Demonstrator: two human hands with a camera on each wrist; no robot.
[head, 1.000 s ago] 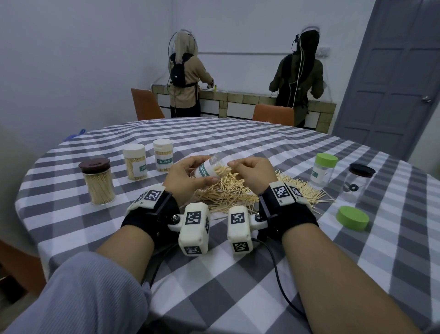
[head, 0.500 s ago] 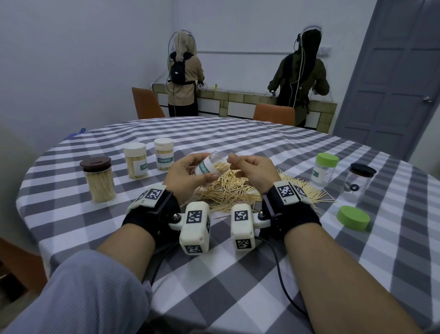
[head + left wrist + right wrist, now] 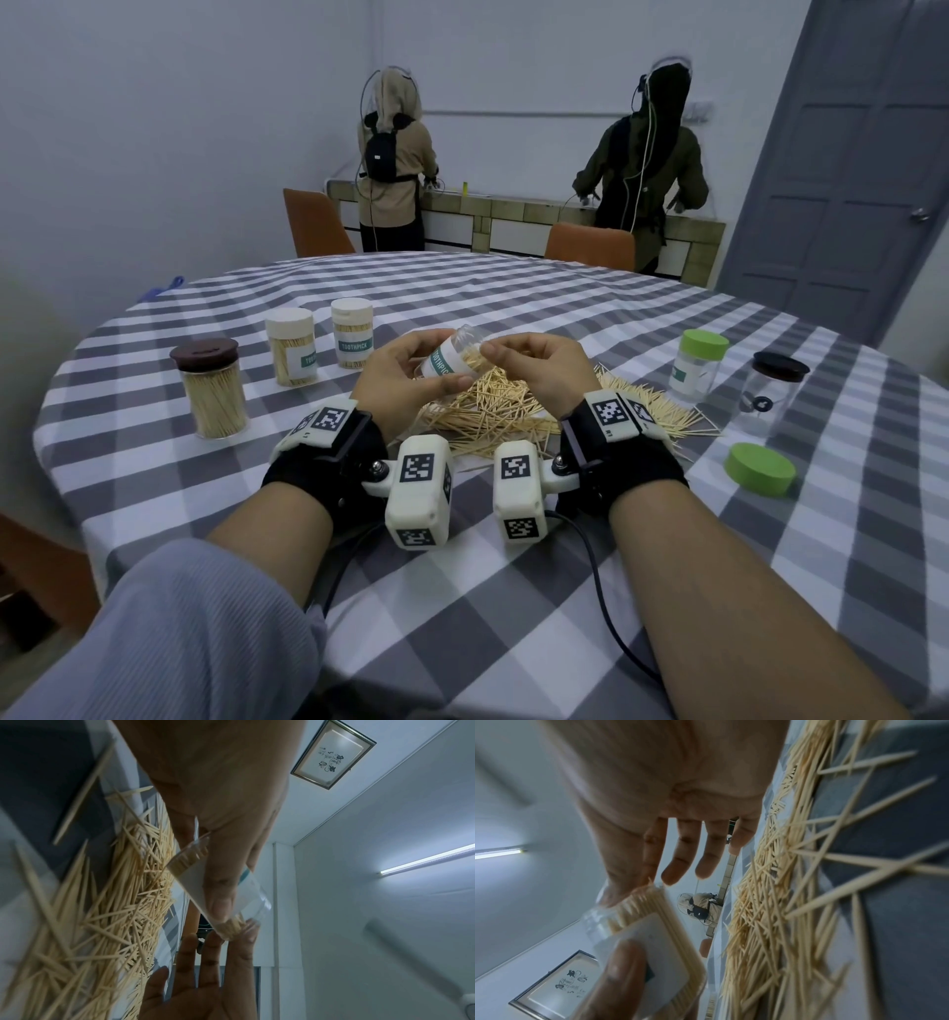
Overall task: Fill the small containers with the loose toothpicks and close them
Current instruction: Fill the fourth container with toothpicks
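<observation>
Raised slightly since earlier, container (image 3: 452,354) — gripped by left hand (image 3: 405,380) — tilts mouth-first toward right hand (image 3: 539,367), apparently pinching toothpicks.

On the table (image 3: 513,591), a heap of loose toothpicks (image 3: 493,416) lay near the middle. Above the heap, the left hand (image 3: 405,380) held a tilted container (image 3: 452,357), with the right hand (image 3: 544,367) at its mouth. Three capped jars (image 3: 287,354) stood toward the left edge. Toward the right edge stood two more jars (image 3: 734,375), and a loose lid (image 3: 760,468) lay before them.
</observation>
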